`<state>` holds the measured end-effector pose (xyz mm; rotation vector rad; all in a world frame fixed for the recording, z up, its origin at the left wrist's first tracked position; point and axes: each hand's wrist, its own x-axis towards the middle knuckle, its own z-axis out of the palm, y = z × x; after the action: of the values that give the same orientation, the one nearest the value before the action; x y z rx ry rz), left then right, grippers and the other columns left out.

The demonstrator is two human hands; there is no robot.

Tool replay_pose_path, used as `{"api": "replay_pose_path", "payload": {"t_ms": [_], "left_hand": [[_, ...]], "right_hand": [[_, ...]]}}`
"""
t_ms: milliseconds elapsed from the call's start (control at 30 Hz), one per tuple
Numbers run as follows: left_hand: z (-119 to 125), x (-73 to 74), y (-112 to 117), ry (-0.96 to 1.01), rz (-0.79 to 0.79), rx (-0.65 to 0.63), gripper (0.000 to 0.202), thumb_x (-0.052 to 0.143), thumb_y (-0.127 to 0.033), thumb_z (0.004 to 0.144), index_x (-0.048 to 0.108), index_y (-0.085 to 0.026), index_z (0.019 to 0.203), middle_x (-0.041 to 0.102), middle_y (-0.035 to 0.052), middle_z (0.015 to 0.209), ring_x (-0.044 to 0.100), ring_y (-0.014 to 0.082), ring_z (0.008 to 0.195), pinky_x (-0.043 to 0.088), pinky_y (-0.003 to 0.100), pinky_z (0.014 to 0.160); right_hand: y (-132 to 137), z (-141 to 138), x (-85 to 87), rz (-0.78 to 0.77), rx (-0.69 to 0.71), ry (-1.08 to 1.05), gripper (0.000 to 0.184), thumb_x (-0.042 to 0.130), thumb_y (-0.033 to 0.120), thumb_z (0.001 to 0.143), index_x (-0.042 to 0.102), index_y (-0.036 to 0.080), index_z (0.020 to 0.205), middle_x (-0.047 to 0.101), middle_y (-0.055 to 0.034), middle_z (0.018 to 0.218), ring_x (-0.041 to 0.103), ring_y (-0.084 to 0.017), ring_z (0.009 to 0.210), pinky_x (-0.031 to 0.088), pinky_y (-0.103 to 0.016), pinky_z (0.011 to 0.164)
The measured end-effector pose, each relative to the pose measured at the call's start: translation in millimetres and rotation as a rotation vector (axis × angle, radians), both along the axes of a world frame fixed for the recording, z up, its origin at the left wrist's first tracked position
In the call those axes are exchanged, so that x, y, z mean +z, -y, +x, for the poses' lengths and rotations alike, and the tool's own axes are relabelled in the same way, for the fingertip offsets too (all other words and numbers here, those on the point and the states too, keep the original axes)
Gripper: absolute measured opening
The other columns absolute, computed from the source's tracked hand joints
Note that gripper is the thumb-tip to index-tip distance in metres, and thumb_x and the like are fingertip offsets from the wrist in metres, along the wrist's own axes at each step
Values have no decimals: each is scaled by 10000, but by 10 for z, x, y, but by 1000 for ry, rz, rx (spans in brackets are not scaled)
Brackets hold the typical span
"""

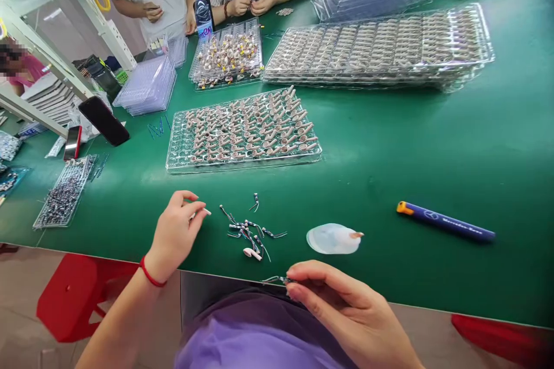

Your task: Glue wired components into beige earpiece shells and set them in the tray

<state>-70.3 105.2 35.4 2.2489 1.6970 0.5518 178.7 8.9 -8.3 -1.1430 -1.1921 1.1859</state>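
Observation:
My left hand [175, 234], with a red cord at the wrist, rests on the green table [433, 144] and pinches a small white earbud shell between thumb and fingers. My right hand [341, 305] hovers at the table's near edge, its fingertips closed on a thin wired part [274, 279]. Between the hands lies a loose pile of small wired parts [249, 230] and one white earbud shell [252, 253]. Beyond the pile stands a clear tray of pinkish earbud shells [244, 130].
A round translucent dish [333, 238] and a blue pen with an orange cap [445, 222] lie to the right. Stacked clear trays [381, 49] fill the far right, another filled tray [227, 55] sits behind. Phones [104, 121] and a small tray [64, 193] lie left. Two people stand across the table.

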Motion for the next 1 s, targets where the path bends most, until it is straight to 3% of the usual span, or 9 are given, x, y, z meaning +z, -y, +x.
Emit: {"api": "replay_pose_path", "payload": {"t_ms": [100,300,467,800,1000], "left_hand": [[206,-32,267,227,-80,-20,124,580,-241,889,696,-199,889,614,63,1026,629,165,848,509,309,807],[585,-221,806,907,-615,83,155,730,-288,786,763,-223,923,649,41,814,600,138,716,485,232,645],[766,-405,980,1242,-635,140,116,833,-290,680,802,-304,791,608,22,769,559,119,709,454,226,644],[788,-370,953,1253,-583,154,118,861,-278,640,800,-308,736,618,23,766,555,127,708,442,237,642],[720,-281,940,1157,-594,128,88,857,-283,641,795,-280,704,610,23,717,551,124,660,444,236,610]], "right_hand": [[-5,-22,-2,40,-20,10,77,759,279,752,725,217,783,726,-24,724,699,-128,610,572,-123,580],[32,-63,49,157,-47,-75,39,726,215,792,689,222,802,687,-28,738,690,-142,686,586,-171,633],[58,-121,76,60,-7,-204,50,738,223,781,689,227,788,659,-18,728,659,-131,663,572,-172,600],[101,-115,-92,-452,174,-449,231,781,380,726,669,178,725,582,9,659,503,-89,569,447,-187,527],[70,-62,21,-578,216,-425,318,816,432,649,651,161,667,540,22,607,440,-78,539,380,-190,494]]}}
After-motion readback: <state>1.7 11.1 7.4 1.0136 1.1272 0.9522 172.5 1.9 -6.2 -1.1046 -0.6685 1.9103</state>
